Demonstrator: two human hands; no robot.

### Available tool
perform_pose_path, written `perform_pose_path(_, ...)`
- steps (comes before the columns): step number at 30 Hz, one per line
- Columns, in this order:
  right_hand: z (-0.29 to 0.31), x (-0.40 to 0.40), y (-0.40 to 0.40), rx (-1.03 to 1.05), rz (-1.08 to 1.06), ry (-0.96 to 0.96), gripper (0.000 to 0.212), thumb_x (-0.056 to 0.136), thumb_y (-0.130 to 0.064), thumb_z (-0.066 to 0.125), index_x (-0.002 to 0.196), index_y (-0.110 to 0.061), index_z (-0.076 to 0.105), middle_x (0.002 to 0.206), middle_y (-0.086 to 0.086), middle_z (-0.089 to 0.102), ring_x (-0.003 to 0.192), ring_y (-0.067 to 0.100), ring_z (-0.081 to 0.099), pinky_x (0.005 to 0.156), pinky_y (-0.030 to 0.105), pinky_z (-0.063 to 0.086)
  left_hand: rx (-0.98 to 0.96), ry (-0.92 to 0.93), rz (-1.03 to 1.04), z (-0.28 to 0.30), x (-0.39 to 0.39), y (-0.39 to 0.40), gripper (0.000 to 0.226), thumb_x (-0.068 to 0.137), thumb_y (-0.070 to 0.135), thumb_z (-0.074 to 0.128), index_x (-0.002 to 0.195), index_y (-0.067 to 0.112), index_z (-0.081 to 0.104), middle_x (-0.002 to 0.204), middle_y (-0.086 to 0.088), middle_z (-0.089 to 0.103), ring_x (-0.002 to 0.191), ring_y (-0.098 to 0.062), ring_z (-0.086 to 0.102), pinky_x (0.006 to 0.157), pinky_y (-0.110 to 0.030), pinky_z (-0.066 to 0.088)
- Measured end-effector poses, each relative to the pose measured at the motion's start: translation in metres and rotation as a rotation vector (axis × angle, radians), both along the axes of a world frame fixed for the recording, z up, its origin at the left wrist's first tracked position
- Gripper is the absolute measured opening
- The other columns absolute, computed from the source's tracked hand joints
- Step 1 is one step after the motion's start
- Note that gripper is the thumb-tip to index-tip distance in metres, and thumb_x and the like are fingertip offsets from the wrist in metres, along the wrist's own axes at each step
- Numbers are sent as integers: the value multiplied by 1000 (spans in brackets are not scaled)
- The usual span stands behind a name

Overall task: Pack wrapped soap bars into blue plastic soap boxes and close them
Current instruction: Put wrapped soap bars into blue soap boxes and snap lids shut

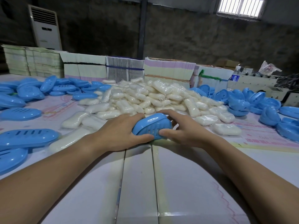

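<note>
A blue plastic soap box (151,126) with slots in its top is held between both hands, just above the table in the centre of the head view. My left hand (119,132) grips its left side, thumb curled along the near edge. My right hand (181,129) grips its right side, thumb pressed on the slotted face and fingers curled over the far end. The box's two halves sit together; whatever is inside is hidden. Behind it lies a large heap of wrapped white soap bars (145,97).
Loose blue box halves (24,138) lie at the left, and more blue halves (267,109) are stacked at the right. Bundled stacks of flat cartons (168,70) line the far edge. A water bottle (235,76) stands at back right. White sheets (139,183) cover the near table.
</note>
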State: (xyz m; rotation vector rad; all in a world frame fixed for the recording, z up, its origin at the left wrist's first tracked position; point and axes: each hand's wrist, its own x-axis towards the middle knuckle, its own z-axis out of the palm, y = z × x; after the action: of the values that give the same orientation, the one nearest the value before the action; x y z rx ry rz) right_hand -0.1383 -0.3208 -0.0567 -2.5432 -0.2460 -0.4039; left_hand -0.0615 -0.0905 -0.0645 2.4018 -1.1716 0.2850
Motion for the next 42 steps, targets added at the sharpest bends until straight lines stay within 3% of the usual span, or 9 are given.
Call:
perform_pose_path(4,-1,2,-2,-55,-111,-27,61,78,-49,75,132,-40,48,70,-13,59,68,-3,56,63,24,39,-145,239,-81,-4,2,-1,49,74,85,34,105,52,53,95,19,65,87,-1,60,75,-22,47)
perform_pose_path(8,0,3,0,-64,-137,-56,59,76,-43,78,128,-37,50,62,-10,58,65,-2,55,59,22,37,-223,359,-193,-4,-4,-5,33,83,77,32,115,75,40,118,34,58,111,11,53,91,-14,43)
perform_pose_path(11,1,-2,-2,40,-55,-7,55,75,-32,82,120,-36,51,68,-3,60,63,3,56,61,28,45,-184,286,-245,-1,-10,-3,38,84,69,42,121,77,35,118,43,50,110,15,49,84,-6,40)
perform_pose_path(15,4,-4,-3,176,17,85,63,76,-28,83,128,-33,49,78,-2,63,68,8,58,70,35,52,-249,253,-215,0,-4,-1,48,82,64,44,130,59,43,119,21,55,103,7,53,75,-13,40)
perform_pose_path(22,1,-2,-5,47,22,161,79,76,-38,82,142,-37,39,126,-14,55,111,6,55,89,23,48,-115,175,-149,-5,-2,-4,49,82,67,50,128,67,33,122,20,49,112,13,41,87,-11,35)
perform_pose_path(27,-3,1,-3,89,28,170,85,71,-32,85,141,-39,37,119,-21,54,105,-12,51,74,2,40,-115,168,-149,-7,-4,-5,50,81,71,48,128,67,34,116,27,45,108,14,44,87,-20,44)
perform_pose_path(35,-6,3,1,56,22,139,79,66,-47,85,132,-42,43,114,-21,57,101,-3,56,85,16,48,-170,245,-201,-6,1,-4,46,84,64,46,129,56,48,114,25,56,101,10,54,72,-7,46)
perform_pose_path(39,-6,5,4,11,8,139,74,57,-64,77,122,-48,45,110,-22,58,98,-5,56,80,15,46,-102,163,-222,-7,3,-2,45,89,58,46,133,55,46,106,45,46,106,18,45,80,-3,37)
perform_pose_path(42,-6,4,4,-12,-6,129,72,55,-68,74,119,-52,45,109,-24,58,98,-6,55,80,14,45,-54,138,-213,-7,4,-2,47,87,67,42,134,59,40,109,36,47,107,15,45,82,-8,36)
